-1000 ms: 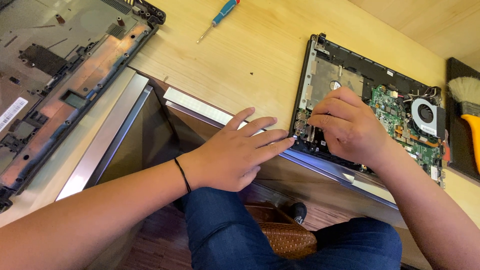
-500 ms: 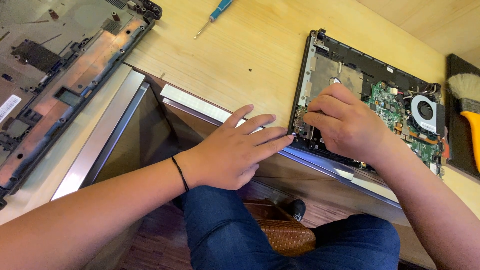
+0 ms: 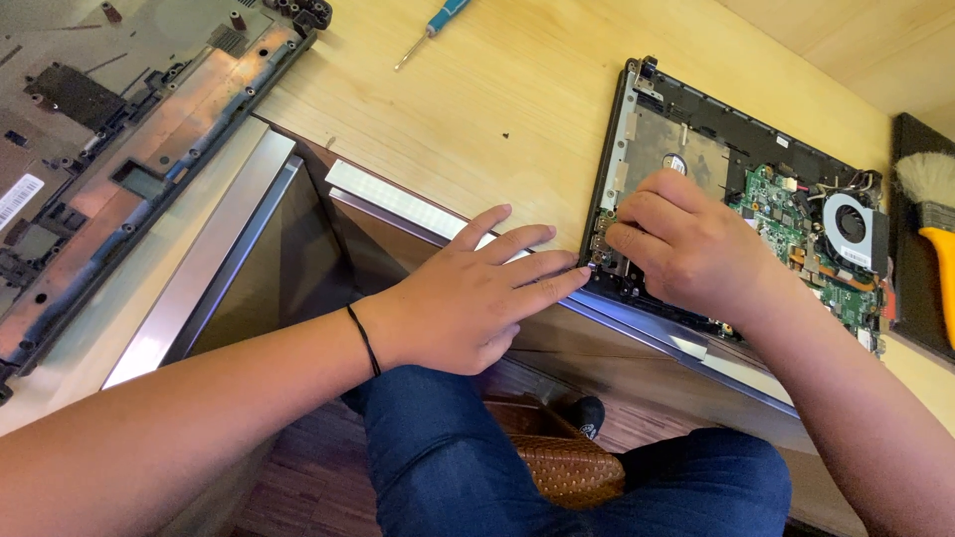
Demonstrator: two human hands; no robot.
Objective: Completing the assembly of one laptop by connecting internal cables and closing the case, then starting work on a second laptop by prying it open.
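Right hand [image 3: 691, 249] pinches, fingers narrow, at the opened laptop [image 3: 736, 209] left corner; what it holds, cannot tell. Left hand [image 3: 468, 298] lies flat and open just left, fingertips touching that corner.

Labels only. I see one white rectangular sticker with dark print [image 3: 19, 197] at 9 o'clock, stuck flat on the grey detached cover panel [image 3: 119, 129] lying on the surface. A second, small white label [image 3: 854, 257] sits at 3 o'clock, just below the round fan [image 3: 851, 224] in the open laptop base. No packages, signs or screens seen.
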